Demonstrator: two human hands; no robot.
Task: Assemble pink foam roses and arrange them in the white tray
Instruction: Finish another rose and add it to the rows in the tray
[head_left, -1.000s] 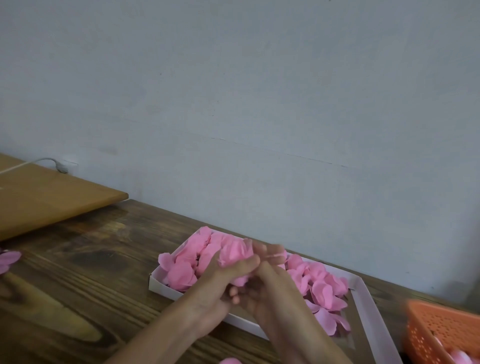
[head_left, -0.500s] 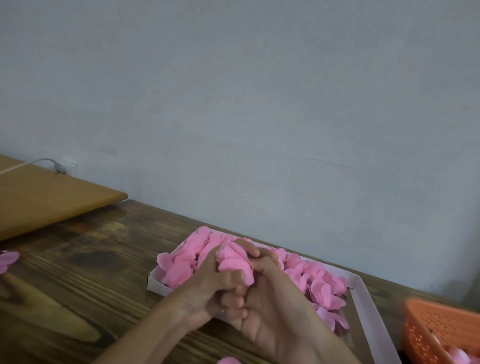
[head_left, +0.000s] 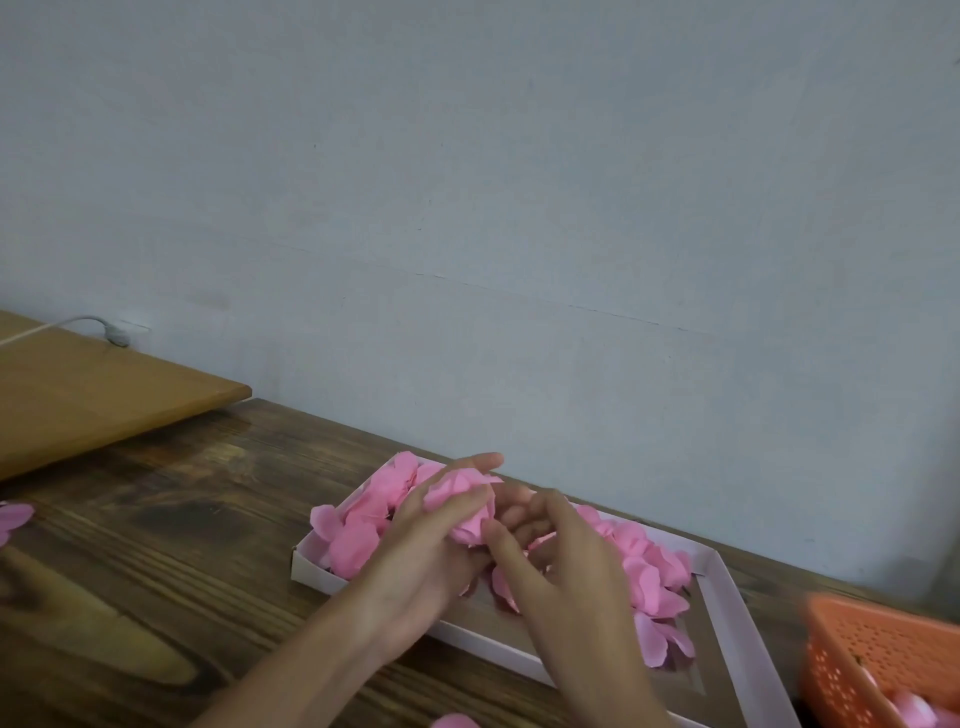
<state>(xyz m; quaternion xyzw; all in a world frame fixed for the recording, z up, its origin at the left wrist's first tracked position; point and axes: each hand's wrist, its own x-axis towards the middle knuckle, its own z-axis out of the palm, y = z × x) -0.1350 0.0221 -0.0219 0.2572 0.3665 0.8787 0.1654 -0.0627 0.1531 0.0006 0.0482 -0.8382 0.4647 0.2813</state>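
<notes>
A pink foam rose (head_left: 461, 512) is held above the white tray (head_left: 727, 597). My left hand (head_left: 421, 561) grips the rose from the left, thumb and fingers wrapped round it. My right hand (head_left: 566, 577) is beside it on the right, its thumb touching the rose's lower edge and its fingers loosely bent behind the rose. Several finished pink roses (head_left: 358, 535) fill the tray along its far side, with more pink roses (head_left: 649, 577) toward its right end. The tray's near part shows a brown bottom.
An orange perforated basket (head_left: 883, 660) with pink pieces stands at the right edge. A loose pink petal (head_left: 452, 721) lies at the bottom edge and another pink petal (head_left: 13, 517) at the far left. A lighter wooden board (head_left: 93, 395) lies back left against the wall.
My right hand has loosened from its tight clasp on the rose and its fingers have spread. My left hand keeps hold of the rose, which has turned a little.
</notes>
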